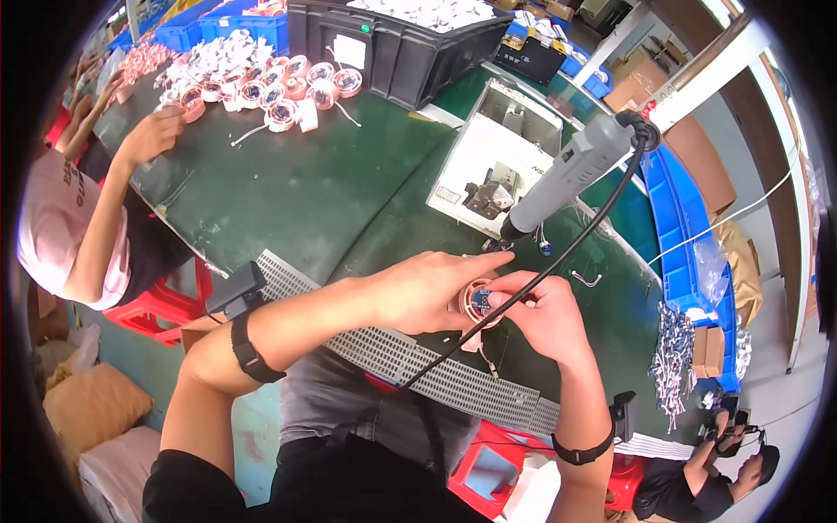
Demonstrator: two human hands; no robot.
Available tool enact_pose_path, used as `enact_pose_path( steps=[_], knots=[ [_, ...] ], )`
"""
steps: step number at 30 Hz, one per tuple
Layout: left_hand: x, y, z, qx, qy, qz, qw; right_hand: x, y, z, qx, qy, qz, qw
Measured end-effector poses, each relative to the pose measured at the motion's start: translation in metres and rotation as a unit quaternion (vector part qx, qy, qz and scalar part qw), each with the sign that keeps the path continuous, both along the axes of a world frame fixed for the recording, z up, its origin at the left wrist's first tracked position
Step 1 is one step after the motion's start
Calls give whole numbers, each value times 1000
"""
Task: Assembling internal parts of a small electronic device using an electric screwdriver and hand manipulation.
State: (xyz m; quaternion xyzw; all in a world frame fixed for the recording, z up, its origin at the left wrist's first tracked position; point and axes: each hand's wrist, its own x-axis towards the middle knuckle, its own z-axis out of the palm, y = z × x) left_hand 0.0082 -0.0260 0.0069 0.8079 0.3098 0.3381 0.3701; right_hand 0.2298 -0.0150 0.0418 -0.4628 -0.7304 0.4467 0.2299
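My left hand (423, 292) is closed around a pink round housing (467, 301), steadying it above the green table. Inside the housing's ring sits a small blue circuit board (481, 301). The thumb and fingers of my right hand (551, 315) are pinched at that board's edge; the fingertips partly cover it. From the housing's underside a pink tab and a short wire (491, 362) hang toward me. Just beyond my hands, the tip of a hanging grey electric screwdriver (571, 170) points down near a white screw feeder machine (453, 179).
A black cable (532, 283) crosses in front of my hands. Pink housings (283, 112) are piled at the far left, beside a black crate (392, 61). A co-worker's hand (157, 135) reaches toward them. Blue bins (676, 227) and bundled wires (671, 362) lie right.
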Motion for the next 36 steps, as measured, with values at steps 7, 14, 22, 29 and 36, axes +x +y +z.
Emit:
enact_pose_path(
  steps=[7, 14, 22, 29, 36],
  knots=[
    [1, 2, 2, -3, 7, -37, 999, -2, -3, 4, 120, -78, -9, 990],
    [3, 5, -7, 3, -35, -57, 998, 2, 4, 14, 101, -111, -4, 989],
    [1, 1, 1, -35, -12, -58, 998, -13, 17, 30, 149, -207, 90, 963],
    [5, 4, -14, 61, -43, -52, 996, -9, 15, 29, 126, -210, 101, 964],
    [4, -3, -12, 224, 22, 41, 973, 11, 17, -1, 74, -93, -19, 993]
  ],
)
